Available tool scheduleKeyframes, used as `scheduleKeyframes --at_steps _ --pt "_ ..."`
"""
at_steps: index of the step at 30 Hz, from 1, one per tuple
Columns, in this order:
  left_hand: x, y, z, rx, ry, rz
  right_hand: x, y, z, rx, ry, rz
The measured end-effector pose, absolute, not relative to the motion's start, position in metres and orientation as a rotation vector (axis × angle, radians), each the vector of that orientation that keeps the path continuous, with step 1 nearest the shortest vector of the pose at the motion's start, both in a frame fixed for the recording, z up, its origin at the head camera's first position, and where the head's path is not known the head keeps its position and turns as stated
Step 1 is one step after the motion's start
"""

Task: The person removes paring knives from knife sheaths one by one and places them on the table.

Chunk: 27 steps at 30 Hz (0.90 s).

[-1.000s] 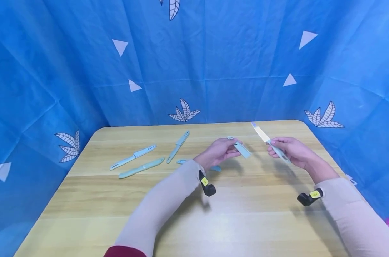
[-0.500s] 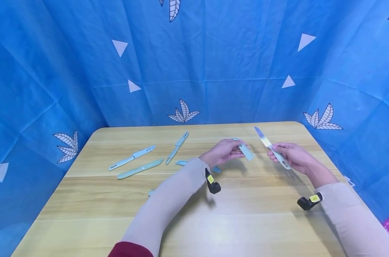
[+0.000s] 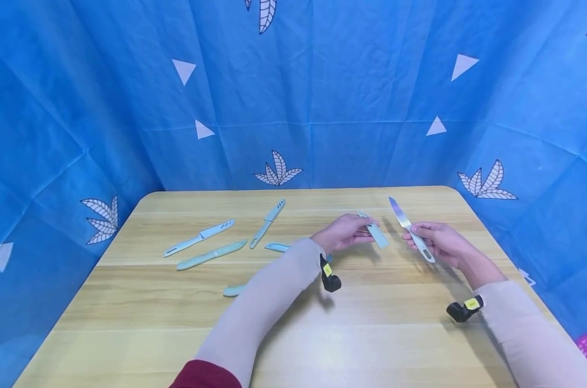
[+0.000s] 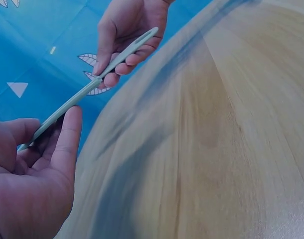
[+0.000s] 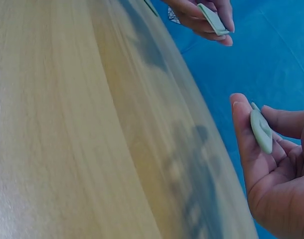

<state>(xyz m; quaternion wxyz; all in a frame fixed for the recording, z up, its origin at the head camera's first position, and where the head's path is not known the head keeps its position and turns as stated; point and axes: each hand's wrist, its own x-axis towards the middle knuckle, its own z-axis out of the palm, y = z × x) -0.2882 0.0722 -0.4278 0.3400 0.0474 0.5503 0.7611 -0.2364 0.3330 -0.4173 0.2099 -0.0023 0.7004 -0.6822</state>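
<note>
My left hand (image 3: 343,233) pinches a pale green knife sheath (image 3: 378,236) between thumb and fingers above the table. To its right, my right hand (image 3: 441,242) grips a knife by its pale green handle (image 3: 423,249), thumb on top. The bare shiny blade (image 3: 399,213) points away and slightly left, apart from the sheath in the head view. Seen from the left wrist, the sheath (image 4: 67,105) and handle (image 4: 134,47) overlap in one line. In the right wrist view the handle (image 5: 262,132) shows end-on, with the sheath (image 5: 214,21) at the top.
Left on the wooden table (image 3: 128,323) lie sheathed pale green knives: one (image 3: 199,238) at far left, another (image 3: 212,255) in front of it, a third (image 3: 267,223) further back. My left sleeve partly covers green pieces (image 3: 276,247) (image 3: 233,291). A blue curtain (image 3: 351,108) surrounds the table.
My left hand has moved right with the sheath, towards the knife. My right hand has come slightly nearer to me with the knife. Another green piece now shows beside the left sleeve.
</note>
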Motion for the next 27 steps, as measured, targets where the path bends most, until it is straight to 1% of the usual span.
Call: scheduleKeyframes --at_steps 16,27 --pt "-0.291 0.088 -0.445 0.064 1.481 1.945 -0.237 0.34 -0.433 0.05 1.931 -1.902" --pt "-0.289 0.097 -0.456 0.097 1.601 1.869 -0.235 0.345 -0.44 0.046 1.884 -1.883"
